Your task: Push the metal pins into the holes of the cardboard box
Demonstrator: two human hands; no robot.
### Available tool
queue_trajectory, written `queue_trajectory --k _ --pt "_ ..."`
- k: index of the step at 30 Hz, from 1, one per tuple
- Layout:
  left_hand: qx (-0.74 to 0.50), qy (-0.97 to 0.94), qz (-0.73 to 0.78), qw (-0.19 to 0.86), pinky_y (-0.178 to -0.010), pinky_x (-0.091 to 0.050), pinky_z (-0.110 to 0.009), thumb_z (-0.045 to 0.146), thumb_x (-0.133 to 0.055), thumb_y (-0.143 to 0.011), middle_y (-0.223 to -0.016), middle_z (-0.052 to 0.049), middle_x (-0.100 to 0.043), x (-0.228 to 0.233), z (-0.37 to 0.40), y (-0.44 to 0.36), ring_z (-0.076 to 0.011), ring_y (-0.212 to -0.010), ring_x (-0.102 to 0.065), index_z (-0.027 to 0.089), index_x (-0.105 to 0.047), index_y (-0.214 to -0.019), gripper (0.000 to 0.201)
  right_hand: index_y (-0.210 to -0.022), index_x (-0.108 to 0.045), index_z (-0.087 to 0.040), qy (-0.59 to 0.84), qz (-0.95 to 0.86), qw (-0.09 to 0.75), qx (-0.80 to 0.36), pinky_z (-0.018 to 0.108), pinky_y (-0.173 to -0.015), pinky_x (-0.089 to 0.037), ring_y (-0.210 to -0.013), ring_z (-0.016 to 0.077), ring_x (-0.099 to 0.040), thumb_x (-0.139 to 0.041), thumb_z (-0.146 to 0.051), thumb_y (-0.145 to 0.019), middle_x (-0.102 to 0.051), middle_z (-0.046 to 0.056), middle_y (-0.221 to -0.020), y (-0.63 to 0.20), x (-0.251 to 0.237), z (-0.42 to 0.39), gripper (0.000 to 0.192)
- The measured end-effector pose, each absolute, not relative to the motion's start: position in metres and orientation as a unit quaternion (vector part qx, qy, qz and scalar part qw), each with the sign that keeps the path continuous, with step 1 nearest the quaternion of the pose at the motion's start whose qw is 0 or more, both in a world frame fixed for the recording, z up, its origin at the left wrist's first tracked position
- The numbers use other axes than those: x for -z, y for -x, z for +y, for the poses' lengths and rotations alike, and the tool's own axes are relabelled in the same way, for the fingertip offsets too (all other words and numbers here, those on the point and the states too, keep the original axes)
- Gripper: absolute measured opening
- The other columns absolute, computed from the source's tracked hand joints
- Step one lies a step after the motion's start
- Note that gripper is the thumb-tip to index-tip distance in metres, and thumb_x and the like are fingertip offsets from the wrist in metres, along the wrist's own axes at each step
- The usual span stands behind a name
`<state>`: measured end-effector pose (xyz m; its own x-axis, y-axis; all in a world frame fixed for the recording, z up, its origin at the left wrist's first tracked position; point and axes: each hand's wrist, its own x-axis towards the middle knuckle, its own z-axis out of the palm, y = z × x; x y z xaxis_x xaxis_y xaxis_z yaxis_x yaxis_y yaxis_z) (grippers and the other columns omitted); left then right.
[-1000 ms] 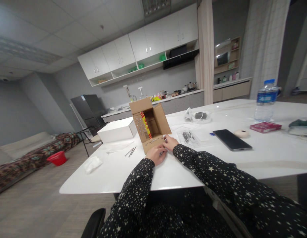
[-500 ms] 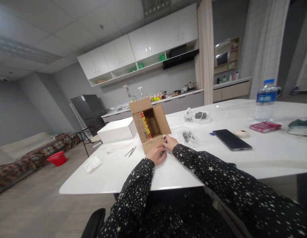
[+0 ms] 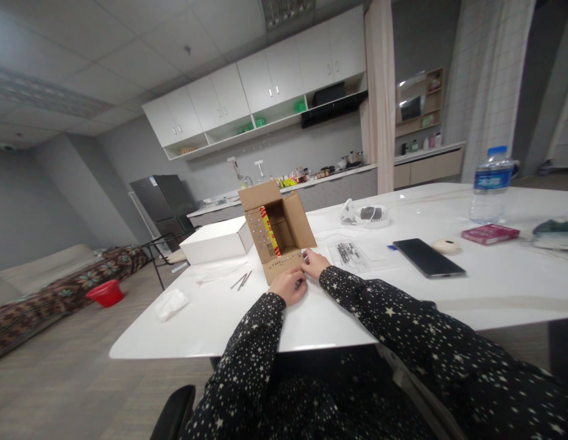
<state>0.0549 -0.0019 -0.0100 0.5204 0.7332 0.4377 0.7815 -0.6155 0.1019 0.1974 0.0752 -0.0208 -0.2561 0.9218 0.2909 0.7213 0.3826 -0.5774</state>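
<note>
One brown cardboard box (image 3: 293,232), squarish and matt, sits tilted on the glossy white counter (image 3: 174,339), at twelve o'clock from the person, its flaps spread. Flaps show at its twelve, three and six o'clock; small pale dots speckle its left side and line the near flap, and one yellow strip with red marks (image 3: 270,232) runs along the mouth. The left hand (image 3: 289,286) lies at the box's six o'clock, the right hand (image 3: 316,264) at five, both by the near flap with fingers bent; whether they grip anything, I cannot tell. From the box, one smooth white carton (image 3: 215,241) lies at nine o'clock, thin grey rods (image 3: 240,282), two or three, at eight, and one crumpled white wad (image 3: 171,304) beyond them. One flat black phone (image 3: 428,258) and one magenta packet (image 3: 490,234) lie near three, with one clear plastic bottle (image 3: 489,201), blue-capped, farther toward two.
</note>
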Motion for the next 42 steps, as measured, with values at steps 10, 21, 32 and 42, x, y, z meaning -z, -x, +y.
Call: queue_trajectory --k 10,21,32,42 --pt "0.242 0.866 -0.432 0.062 -0.079 -0.048 -0.028 0.018 -0.046 -0.082 -0.093 -0.004 -0.063 0.0128 0.0019 -0.0519 -0.0159 -0.086 -0.061 0.021 -0.061 -0.09 0.018 -0.102 -0.052 -0.022 0.527 -0.777 0.3 -0.17 0.028 -0.07 -0.038 -0.084 0.0197 -0.062 -0.055 -0.031 -0.076 -0.069 0.002 -0.088 -0.1971 0.0203 0.0753 0.028" --pt "0.239 0.859 -0.446 0.076 -0.079 -0.049 -0.029 0.024 -0.045 -0.086 -0.091 -0.005 -0.062 0.0156 0.0046 -0.051 -0.0162 -0.085 -0.061 0.02 -0.062 -0.09 0.017 -0.104 -0.052 -0.022 0.529 -0.777 0.295 -0.17 0.026 -0.07 -0.037 -0.084 0.0189 -0.062 -0.055 -0.031 -0.078 -0.068 0.002 -0.088 -0.1977 0.0176 0.0729 0.028" --pt "0.242 0.862 -0.439 0.078 -0.078 -0.048 -0.028 0.027 -0.047 -0.086 -0.09 -0.006 -0.061 0.0153 0.0049 -0.0509 -0.016 -0.084 -0.06 0.019 -0.063 -0.089 0.018 -0.105 -0.052 -0.021 0.531 -0.776 0.296 -0.17 0.027 -0.07 -0.037 -0.084 0.0191 -0.062 -0.055 -0.029 -0.077 -0.068 0.002 -0.088 -0.197 0.0166 0.0717 0.029" --pt "0.225 0.864 -0.443 0.077 -0.077 -0.048 -0.029 0.025 -0.049 -0.083 -0.087 -0.005 -0.062 0.0128 0.0042 -0.052 -0.0166 -0.082 -0.06 0.019 -0.064 -0.084 0.016 -0.104 -0.053 -0.022 0.53 -0.775 0.297 -0.173 0.026 -0.069 -0.037 -0.083 0.0185 -0.061 -0.055 -0.028 -0.077 -0.069 0.001 -0.088 -0.1979 0.0164 0.0714 0.028"
